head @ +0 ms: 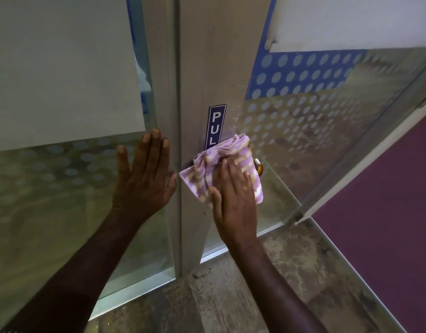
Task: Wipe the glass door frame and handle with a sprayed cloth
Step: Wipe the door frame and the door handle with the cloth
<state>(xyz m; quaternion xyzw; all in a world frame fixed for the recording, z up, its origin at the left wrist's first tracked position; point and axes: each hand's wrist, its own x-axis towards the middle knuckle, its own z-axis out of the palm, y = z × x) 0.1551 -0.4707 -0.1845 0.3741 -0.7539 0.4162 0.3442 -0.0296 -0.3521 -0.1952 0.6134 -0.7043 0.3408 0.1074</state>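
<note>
Lilac-and-cream checked cloth [227,164] lies bunched against the grey metal frame [202,68] of the glass door, just under the blue "PULL" sticker [216,126], whose lowest letter it covers. The right hand [233,198] presses it there with straight fingers [225,169] laid flat on the fabric and the thumb spread to the left; nothing is curled round the cloth, it is pinned by the palm. The left hand [144,174] is also flat and released, braced on the neighbouring glass panel [51,188] with its fingertips reaching onto the left frame strip beside the dark seam between the two posts.

The relation that counts is this: the frame's long axis runs straight up and down, and the cloth sits roughly midway along what shows of it, so the unwiped stretches lie directly above the right fingers and directly below the wrist. The handle [259,167] appears as a small brass-coloured piece peeking out just right of the cloth, touching or nearly touching its edge; most of it is hidden, so its shape cannot be told. The right hand is far the nearer to both, and I judge that a short shift rightward would bring the cloth onto the handle, while strokes along the vertical would cover the frame. The left hand seems to serve only to steady the body.
</note>
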